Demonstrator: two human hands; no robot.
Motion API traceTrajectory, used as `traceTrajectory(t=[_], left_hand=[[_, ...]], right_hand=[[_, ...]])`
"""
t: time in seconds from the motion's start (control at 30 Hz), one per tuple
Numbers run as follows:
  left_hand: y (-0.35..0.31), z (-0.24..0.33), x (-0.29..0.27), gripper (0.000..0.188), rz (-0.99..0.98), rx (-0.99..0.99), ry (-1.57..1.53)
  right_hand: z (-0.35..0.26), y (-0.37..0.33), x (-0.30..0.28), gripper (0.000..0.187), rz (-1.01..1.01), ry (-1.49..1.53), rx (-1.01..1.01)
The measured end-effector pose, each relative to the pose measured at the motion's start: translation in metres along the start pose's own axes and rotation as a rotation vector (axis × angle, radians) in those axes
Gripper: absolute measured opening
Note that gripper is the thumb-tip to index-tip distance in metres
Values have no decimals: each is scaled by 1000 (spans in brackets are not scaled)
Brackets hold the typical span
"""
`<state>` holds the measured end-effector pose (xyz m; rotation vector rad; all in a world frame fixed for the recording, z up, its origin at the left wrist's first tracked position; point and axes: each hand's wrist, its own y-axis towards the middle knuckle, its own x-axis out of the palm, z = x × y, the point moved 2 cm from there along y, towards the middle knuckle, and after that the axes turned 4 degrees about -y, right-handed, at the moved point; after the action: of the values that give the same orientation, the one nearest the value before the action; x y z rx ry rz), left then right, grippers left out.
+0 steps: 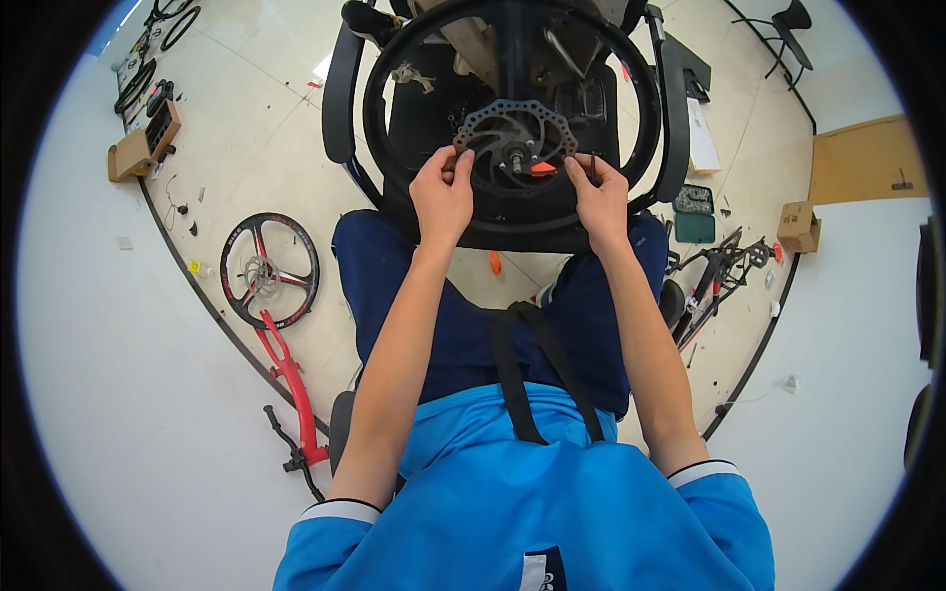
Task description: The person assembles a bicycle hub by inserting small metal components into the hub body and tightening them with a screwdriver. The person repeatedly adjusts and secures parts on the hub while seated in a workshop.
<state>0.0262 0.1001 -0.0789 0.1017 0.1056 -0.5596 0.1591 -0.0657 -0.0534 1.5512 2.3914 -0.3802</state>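
A metal disc brake rotor (516, 106) with a holed, wavy rim is held level over the hub of a black spoked wheel (512, 236). The hub axle (516, 161) pokes up through the rotor's middle. At the rotor's left edge, my left hand (442, 192) pinches it between thumb and fingers. My right hand (599, 200) has its thumb at the opposite edge, with a thin dark piece showing by its fingers that I cannot make out. Whether the rotor sits flush on the hub is hard to see. Beneath the wheel is a black armchair (340, 98).
On the floor at left lie another wheel (305, 244) with a rotor and a red bike frame part (296, 382). A green tool case (696, 228), a partial bike frame (711, 281) and a cardboard box (798, 228) are at right. An orange object (496, 262) lies between my legs.
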Motion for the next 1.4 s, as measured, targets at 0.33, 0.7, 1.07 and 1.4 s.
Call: traceTrajectory(t=[0.33,0.7,1.07,1.4], left_hand=[[-1,1,0,21,-2,1,-9],[0,-7,4,23,62,-29,-55],[-1,0,1,25,62,-19,-54],[-2,4,0,22,70,-4,-64]], right_hand=[[-3,-1,0,22,-12,9,28],[3,-50,3,29,-160,288,317],[-38,-47,56,17,-506,593,427],[-29,-42,63,13,-461,680,489]])
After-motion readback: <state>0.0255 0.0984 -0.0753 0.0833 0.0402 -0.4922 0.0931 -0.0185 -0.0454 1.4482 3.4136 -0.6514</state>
